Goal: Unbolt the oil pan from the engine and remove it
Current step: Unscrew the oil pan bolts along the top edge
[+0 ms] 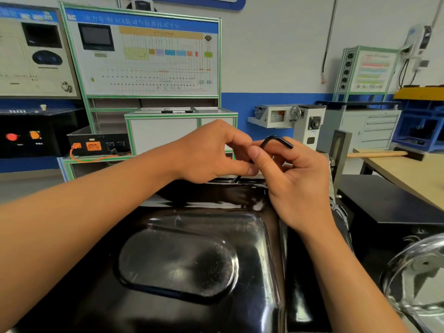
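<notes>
The glossy black oil pan (182,260) fills the lower middle of the head view, its raised oval bulge facing up. A black L-shaped hex key (276,141) stands at the pan's far edge, its tip down in a bolt (236,180) on the flange. My right hand (295,181) grips the key's upper bend with curled fingers. My left hand (216,152) pinches the key's shaft between thumb and fingers just above the bolt. Most of the shaft is hidden by my fingers.
A chrome handwheel (418,280) sits at the lower right beside the engine stand. A wooden workbench (408,171) with a hammer lies at the right. Training panels (144,56) and a white cabinet (180,131) stand behind the pan.
</notes>
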`<state>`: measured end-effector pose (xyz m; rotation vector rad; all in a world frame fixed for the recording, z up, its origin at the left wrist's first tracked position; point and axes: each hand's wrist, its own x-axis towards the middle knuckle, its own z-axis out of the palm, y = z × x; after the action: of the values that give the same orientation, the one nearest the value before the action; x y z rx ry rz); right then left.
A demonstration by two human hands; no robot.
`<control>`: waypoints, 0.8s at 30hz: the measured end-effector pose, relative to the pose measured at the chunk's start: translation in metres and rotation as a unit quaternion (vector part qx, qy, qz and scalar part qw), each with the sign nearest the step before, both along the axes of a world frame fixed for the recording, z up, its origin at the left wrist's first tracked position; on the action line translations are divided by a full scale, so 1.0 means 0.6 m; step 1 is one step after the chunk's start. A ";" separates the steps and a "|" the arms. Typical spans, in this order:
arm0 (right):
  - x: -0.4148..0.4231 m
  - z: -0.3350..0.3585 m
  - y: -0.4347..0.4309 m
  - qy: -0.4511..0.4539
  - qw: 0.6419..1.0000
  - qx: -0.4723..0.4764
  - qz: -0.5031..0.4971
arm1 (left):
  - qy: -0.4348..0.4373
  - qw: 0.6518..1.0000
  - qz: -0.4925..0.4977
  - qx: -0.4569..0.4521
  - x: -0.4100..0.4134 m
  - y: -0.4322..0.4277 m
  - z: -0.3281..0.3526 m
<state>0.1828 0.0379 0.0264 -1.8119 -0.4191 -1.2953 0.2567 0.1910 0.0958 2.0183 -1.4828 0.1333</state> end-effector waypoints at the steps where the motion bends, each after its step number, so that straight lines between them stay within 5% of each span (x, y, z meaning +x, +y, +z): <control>1: -0.001 0.001 0.001 0.003 1.000 -0.009 0.008 | 0.010 1.000 -0.007 0.010 0.002 0.003 0.001; 24: -0.001 0.003 0.004 -0.004 0.999 -0.012 0.032 | 0.002 0.999 0.035 -0.032 0.001 -0.004 -0.003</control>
<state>0.1820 0.0405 0.0283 -1.8000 -0.4948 -1.2584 0.2571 0.1884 0.0942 2.0184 -1.3877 0.2025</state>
